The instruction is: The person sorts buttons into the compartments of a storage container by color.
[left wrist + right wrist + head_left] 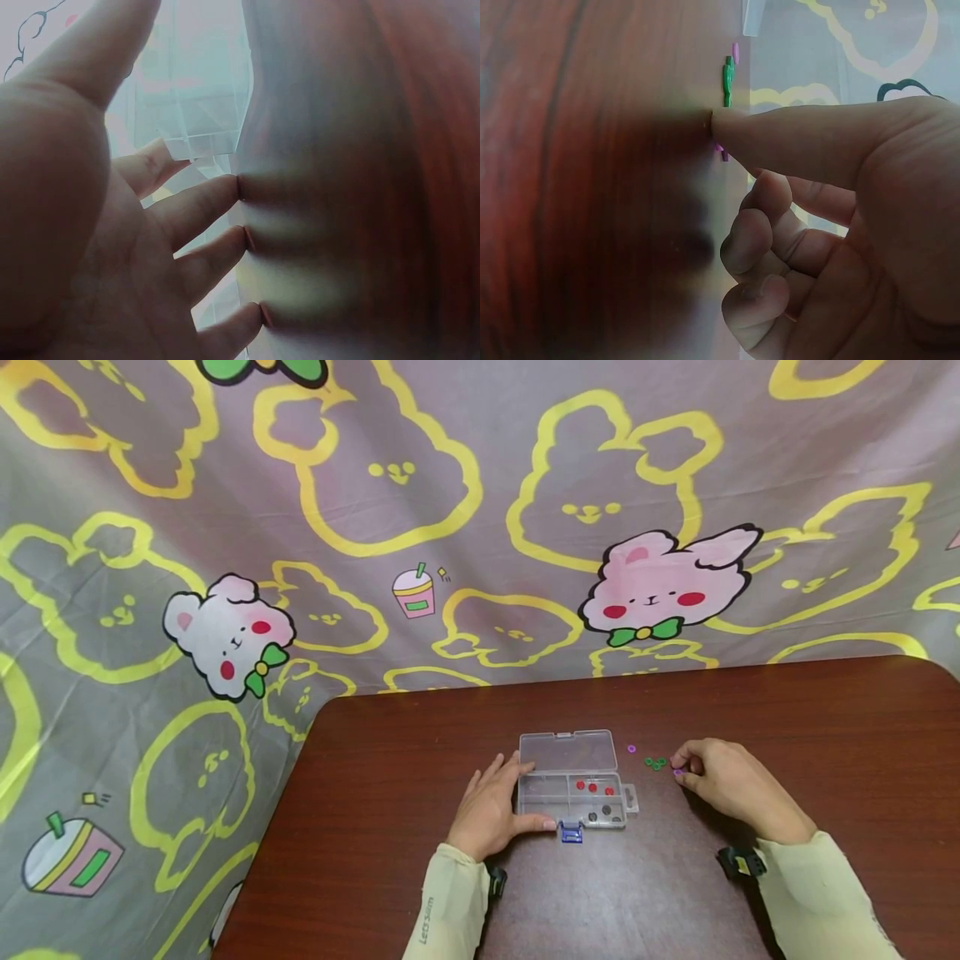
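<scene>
A clear plastic box point(536, 797) with dividers lies on the table, its lid point(567, 753) tipped back. Red discs point(592, 787) and dark discs point(592, 816) sit in its right compartments. My left hand point(487, 806) grips its left end, thumb along the front wall and index finger at the hinge side; the other fingertips rest on the table in the left wrist view. To the right, my right hand point(731, 781) pinches a small purple ring point(678, 772) at the table surface. Green rings point(656, 765) and another purple ring point(632, 748) lie between this hand and the box.
The brown wooden table point(360, 827) reaches back to a patterned cloth point(495, 527) hanging behind and to the left. A blue latch point(572, 833) sticks out from the box's front, and a clear hanging tab point(632, 798) from its right end.
</scene>
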A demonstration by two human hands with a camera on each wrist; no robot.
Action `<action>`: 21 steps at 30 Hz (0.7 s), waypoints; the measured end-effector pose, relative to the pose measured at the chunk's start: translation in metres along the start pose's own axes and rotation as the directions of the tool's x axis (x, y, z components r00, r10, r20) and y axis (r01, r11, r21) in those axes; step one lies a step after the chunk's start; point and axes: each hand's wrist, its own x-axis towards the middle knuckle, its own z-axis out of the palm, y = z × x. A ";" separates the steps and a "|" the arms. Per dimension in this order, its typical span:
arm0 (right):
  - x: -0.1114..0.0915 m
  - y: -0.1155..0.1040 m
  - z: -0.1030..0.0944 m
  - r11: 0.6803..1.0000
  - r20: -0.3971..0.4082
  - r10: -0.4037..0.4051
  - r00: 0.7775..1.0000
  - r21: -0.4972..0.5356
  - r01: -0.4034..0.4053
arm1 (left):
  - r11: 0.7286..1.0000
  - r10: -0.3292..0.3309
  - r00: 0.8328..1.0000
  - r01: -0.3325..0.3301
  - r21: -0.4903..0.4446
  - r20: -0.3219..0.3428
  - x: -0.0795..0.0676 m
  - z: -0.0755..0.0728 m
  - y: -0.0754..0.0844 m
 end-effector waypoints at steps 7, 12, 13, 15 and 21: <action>0.000 0.002 0.000 1.000 -0.002 0.005 1.000 0.008 -0.005 | 1.000 -0.005 1.000 0.005 0.002 0.003 0.000 0.000 0.000; -0.001 0.001 0.001 1.000 0.007 0.023 1.000 0.021 -0.023 | 1.000 -0.004 1.000 0.004 0.009 0.005 -0.001 0.000 0.000; -0.001 0.000 0.001 0.999 0.010 0.025 1.000 0.022 -0.025 | 1.000 -0.001 1.000 0.001 0.010 0.002 -0.001 0.000 0.000; -0.001 0.000 0.001 0.999 0.010 0.027 1.000 0.022 -0.027 | 1.000 0.000 1.000 0.000 0.010 -0.001 -0.002 0.000 0.000; -0.001 -0.001 0.000 0.999 0.025 0.045 0.999 0.028 -0.046 | 1.000 0.001 1.000 -0.001 0.008 -0.003 -0.002 0.000 0.000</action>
